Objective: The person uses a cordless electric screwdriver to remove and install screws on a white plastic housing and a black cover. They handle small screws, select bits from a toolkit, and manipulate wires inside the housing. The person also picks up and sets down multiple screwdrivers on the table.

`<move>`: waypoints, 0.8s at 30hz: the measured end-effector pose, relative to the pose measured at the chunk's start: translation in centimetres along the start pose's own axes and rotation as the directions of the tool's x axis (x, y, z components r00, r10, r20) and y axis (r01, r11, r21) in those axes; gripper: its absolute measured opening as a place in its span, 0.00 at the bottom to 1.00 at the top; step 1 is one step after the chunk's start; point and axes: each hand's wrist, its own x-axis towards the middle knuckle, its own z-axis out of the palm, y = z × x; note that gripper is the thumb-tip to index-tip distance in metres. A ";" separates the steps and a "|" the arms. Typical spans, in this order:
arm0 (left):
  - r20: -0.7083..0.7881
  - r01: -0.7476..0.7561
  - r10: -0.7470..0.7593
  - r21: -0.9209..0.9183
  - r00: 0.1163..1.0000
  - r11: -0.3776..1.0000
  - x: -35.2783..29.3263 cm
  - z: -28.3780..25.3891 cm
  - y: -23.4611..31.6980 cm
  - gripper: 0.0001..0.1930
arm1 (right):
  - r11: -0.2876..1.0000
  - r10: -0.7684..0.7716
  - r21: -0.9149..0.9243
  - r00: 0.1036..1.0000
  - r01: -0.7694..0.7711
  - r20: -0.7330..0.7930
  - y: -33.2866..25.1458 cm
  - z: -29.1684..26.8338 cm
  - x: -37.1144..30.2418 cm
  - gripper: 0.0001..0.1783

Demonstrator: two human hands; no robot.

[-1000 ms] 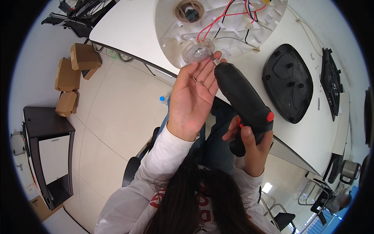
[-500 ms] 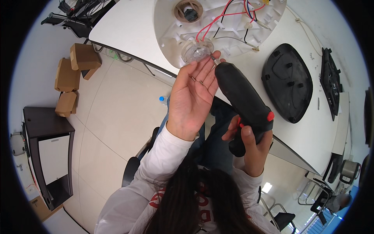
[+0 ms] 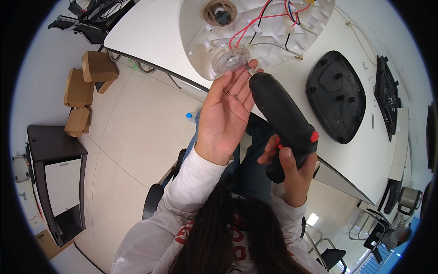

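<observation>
Screwdriver [image 3: 282, 106] in curled right fingers [image 3: 268, 150]

Bright light covered the left fingers [image 3: 242, 81]; lower right of them, glare spotted the floor [image 3: 312, 220]; outer edges curved.

Your black, red-buttoned power screwdriver [image 3: 280, 105] slants, tip just beside the clear, round plastic cup [image 3: 228, 60]; your small metal screws [image 3: 235, 97] lie on the cup's near side.
</observation>
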 end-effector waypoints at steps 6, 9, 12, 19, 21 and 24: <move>0.003 0.004 -0.004 0.010 1.000 1.000 0.0 0.0 0.0 0.20 | 1.000 0.003 0.001 1.000 -0.003 -0.011 0.1 0.1 -0.1 0.20; 0.008 0.006 -0.006 0.011 1.000 1.000 0.0 -0.1 0.1 0.20 | 1.000 0.005 0.025 1.000 -0.005 -0.013 0.1 0.2 -0.1 0.20; 0.010 0.004 -0.004 0.011 1.000 1.000 0.0 0.0 0.1 0.18 | 0.999 0.002 0.032 1.000 -0.001 -0.013 0.2 0.1 -0.1 0.21; 0.008 -0.009 0.009 0.018 1.000 1.000 0.0 0.0 -0.1 0.17 | 0.999 0.010 0.041 1.000 -0.010 -0.013 0.2 0.1 0.0 0.22; 0.001 -0.016 0.016 0.015 1.000 1.000 0.0 0.0 -0.1 0.17 | 0.999 0.012 0.049 1.000 -0.011 -0.011 0.2 0.1 0.0 0.22; 0.001 -0.023 0.023 0.014 1.000 1.000 0.0 0.0 -0.2 0.17 | 0.997 0.023 0.069 1.000 -0.022 -0.013 0.2 0.1 0.0 0.21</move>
